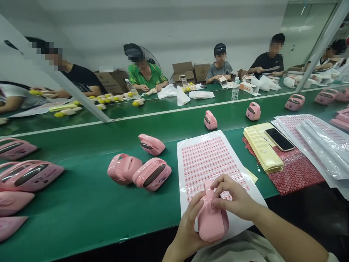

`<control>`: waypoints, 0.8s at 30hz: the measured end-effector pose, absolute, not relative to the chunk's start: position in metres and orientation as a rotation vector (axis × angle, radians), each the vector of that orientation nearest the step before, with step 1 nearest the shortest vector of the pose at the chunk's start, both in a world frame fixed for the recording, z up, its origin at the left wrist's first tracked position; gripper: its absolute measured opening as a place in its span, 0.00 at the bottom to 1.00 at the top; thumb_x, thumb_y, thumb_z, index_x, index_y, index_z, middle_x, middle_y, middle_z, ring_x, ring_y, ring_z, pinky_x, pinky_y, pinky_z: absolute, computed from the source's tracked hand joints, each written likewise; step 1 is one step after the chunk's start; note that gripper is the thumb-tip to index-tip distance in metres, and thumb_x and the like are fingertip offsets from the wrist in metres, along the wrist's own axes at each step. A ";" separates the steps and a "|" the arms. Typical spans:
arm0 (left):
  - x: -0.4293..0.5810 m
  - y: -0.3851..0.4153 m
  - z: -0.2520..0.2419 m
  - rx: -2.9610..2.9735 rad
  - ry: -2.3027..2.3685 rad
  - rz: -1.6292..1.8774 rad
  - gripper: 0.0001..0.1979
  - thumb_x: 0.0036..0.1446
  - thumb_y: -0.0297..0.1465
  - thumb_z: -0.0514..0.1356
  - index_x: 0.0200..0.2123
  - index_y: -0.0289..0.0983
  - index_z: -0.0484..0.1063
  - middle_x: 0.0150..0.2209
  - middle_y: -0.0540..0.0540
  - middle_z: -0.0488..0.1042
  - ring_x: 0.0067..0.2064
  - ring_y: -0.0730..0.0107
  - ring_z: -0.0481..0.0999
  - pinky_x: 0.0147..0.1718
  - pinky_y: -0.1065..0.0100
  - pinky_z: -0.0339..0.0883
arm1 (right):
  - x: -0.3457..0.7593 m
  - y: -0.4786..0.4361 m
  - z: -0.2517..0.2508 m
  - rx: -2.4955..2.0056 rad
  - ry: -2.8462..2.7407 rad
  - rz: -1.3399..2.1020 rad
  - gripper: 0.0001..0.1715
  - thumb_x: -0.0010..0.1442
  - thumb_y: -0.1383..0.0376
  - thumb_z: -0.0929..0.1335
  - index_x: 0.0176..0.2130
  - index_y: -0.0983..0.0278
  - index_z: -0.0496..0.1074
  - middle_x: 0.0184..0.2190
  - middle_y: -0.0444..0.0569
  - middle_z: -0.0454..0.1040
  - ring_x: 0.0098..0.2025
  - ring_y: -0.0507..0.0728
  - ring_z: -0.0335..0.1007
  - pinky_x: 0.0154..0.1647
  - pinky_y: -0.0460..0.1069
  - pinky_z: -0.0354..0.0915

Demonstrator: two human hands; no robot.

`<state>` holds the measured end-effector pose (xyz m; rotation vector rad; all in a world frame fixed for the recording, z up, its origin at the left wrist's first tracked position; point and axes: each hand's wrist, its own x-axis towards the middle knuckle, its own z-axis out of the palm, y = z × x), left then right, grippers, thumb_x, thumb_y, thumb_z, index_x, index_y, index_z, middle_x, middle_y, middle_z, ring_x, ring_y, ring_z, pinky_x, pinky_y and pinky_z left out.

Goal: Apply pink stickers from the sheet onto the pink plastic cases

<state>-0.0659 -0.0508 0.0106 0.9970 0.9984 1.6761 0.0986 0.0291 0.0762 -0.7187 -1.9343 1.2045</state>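
left fingers (194, 209) curl round a pink case (212, 225); right fingers (229, 186) bend against it, grip unclear; hard pressing could slip it onto the sheet (180, 156) below them.

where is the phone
In the head view, the phone lies right of the central sticker sheet, at the right edge of the yellow paper stack, over red bubble wrap.

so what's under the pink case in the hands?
A white sheet with rows of small labels, on the green table, shows around the pink case. What the case, left hand and right hand cover can't be seen, including any labels there.
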 end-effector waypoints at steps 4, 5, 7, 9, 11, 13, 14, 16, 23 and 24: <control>-0.066 -0.050 0.007 1.768 1.150 1.612 0.44 0.24 0.23 0.71 0.50 0.44 0.64 0.52 0.38 0.66 0.52 0.46 0.65 0.48 0.50 0.62 | 0.098 0.030 0.074 -0.740 -1.939 1.333 0.06 0.50 0.64 0.68 0.24 0.62 0.69 0.35 0.46 0.64 0.39 0.54 0.65 0.39 0.50 0.66; -0.066 -0.050 0.006 1.955 1.185 1.573 0.46 0.28 0.26 0.71 0.54 0.45 0.58 0.54 0.37 0.63 0.53 0.47 0.65 0.47 0.51 0.64 | 0.098 0.031 0.074 -0.747 -1.937 1.372 0.05 0.49 0.66 0.69 0.23 0.63 0.69 0.35 0.47 0.64 0.40 0.54 0.64 0.40 0.50 0.65; -0.066 -0.049 0.006 2.200 1.244 1.498 0.48 0.36 0.32 0.69 0.58 0.43 0.48 0.55 0.34 0.60 0.54 0.49 0.64 0.45 0.54 0.66 | 0.099 0.030 0.074 -0.755 -1.922 1.423 0.05 0.48 0.68 0.69 0.23 0.63 0.68 0.35 0.47 0.62 0.41 0.54 0.63 0.43 0.51 0.63; -0.066 -0.048 0.008 2.289 1.284 1.462 0.46 0.40 0.36 0.66 0.59 0.41 0.45 0.54 0.32 0.60 0.53 0.49 0.65 0.44 0.55 0.67 | 0.098 0.028 0.073 -0.747 -1.895 1.433 0.05 0.48 0.69 0.69 0.23 0.63 0.68 0.35 0.47 0.62 0.41 0.54 0.62 0.44 0.51 0.61; -0.065 -0.048 0.010 2.322 1.304 1.462 0.46 0.42 0.38 0.65 0.60 0.40 0.44 0.53 0.31 0.61 0.52 0.49 0.66 0.43 0.55 0.68 | 0.097 0.025 0.070 -0.737 -1.854 1.427 0.05 0.48 0.68 0.68 0.23 0.63 0.67 0.34 0.47 0.61 0.40 0.54 0.61 0.43 0.51 0.61; -0.065 -0.049 0.011 2.321 1.320 1.457 0.46 0.41 0.38 0.65 0.60 0.41 0.44 0.53 0.31 0.61 0.52 0.48 0.66 0.42 0.54 0.68 | 0.095 0.022 0.067 -0.727 -1.805 1.416 0.05 0.49 0.67 0.68 0.24 0.63 0.67 0.34 0.47 0.61 0.39 0.54 0.61 0.41 0.51 0.61; -0.065 -0.049 0.011 2.312 1.330 1.452 0.46 0.41 0.39 0.66 0.59 0.41 0.44 0.53 0.31 0.61 0.52 0.48 0.66 0.42 0.53 0.68 | 0.094 0.021 0.066 -0.722 -1.787 1.412 0.05 0.50 0.66 0.68 0.24 0.63 0.67 0.34 0.47 0.60 0.38 0.54 0.61 0.40 0.50 0.62; -0.064 -0.049 0.011 2.305 1.339 1.438 0.45 0.41 0.39 0.65 0.59 0.41 0.44 0.53 0.32 0.61 0.52 0.48 0.66 0.43 0.52 0.67 | 0.094 0.021 0.064 -0.709 -1.779 1.411 0.05 0.50 0.65 0.68 0.24 0.63 0.67 0.34 0.47 0.60 0.37 0.54 0.61 0.38 0.50 0.62; -0.064 -0.047 0.014 2.368 1.274 1.452 0.43 0.45 0.39 0.63 0.59 0.37 0.43 0.54 0.32 0.56 0.55 0.55 0.63 0.47 0.60 0.65 | 0.099 0.025 0.073 -0.702 -1.901 1.356 0.05 0.51 0.68 0.67 0.24 0.63 0.67 0.33 0.46 0.62 0.38 0.53 0.62 0.42 0.51 0.61; -0.063 -0.047 0.014 2.376 1.267 1.460 0.43 0.45 0.39 0.63 0.59 0.36 0.43 0.54 0.33 0.56 0.55 0.55 0.62 0.47 0.61 0.65 | 0.099 0.026 0.075 -0.709 -1.917 1.349 0.05 0.51 0.69 0.67 0.24 0.63 0.66 0.33 0.46 0.62 0.38 0.53 0.62 0.41 0.51 0.61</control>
